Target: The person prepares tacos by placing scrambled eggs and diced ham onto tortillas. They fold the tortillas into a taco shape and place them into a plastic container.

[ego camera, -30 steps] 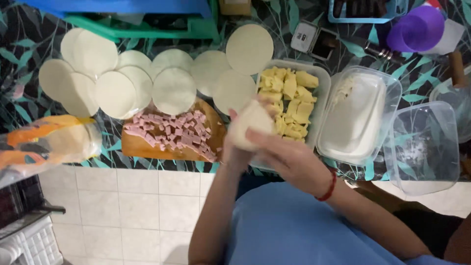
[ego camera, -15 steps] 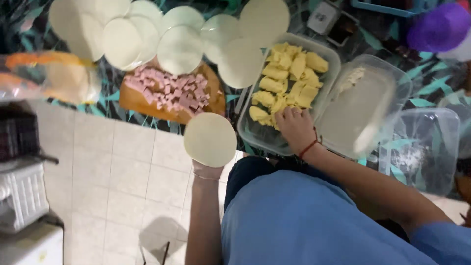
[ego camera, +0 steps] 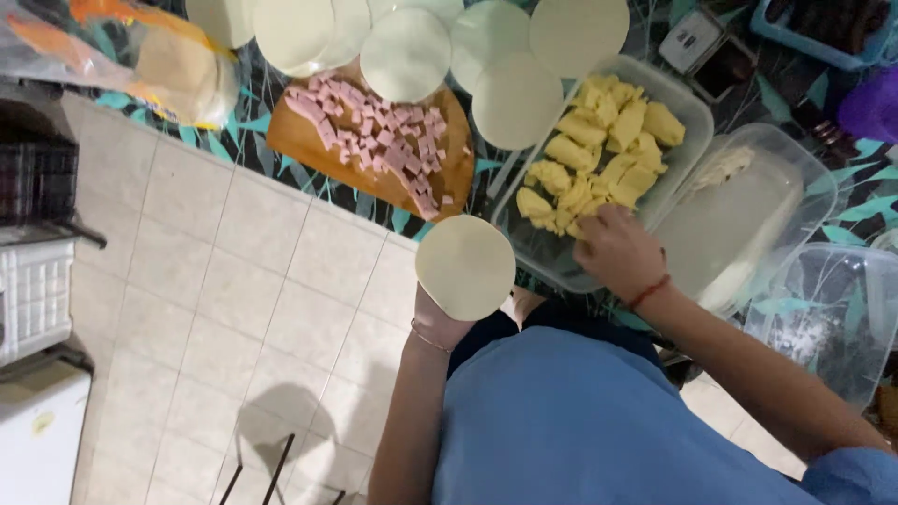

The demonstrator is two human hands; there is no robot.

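My left hand (ego camera: 441, 318) holds a round pale dough disc (ego camera: 465, 266) flat on its palm, just off the table's near edge. My right hand (ego camera: 617, 251) reaches into a clear plastic container (ego camera: 687, 103) of yellow cheese pieces (ego camera: 599, 154), its fingers down among the pieces at the near corner. Whether it grips a piece is hidden. A wooden cutting board (ego camera: 299, 140) with diced pink ham (ego camera: 374, 126) lies to the left of the container. Several more dough discs (ego camera: 407, 54) are spread along the far side of the table.
A clear container with a white block (ego camera: 739, 220) sits right of the cheese, another clear tub (ego camera: 832, 313) beyond it. A plastic bag (ego camera: 140, 56) lies at the left end. A purple bowl (ego camera: 875, 103) stands far right. Tiled floor (ego camera: 234, 309) shows below the table edge.
My left hand has opened flat with the dough disc on it and drawn away from the table. My right hand went from the disc to the cheese container.
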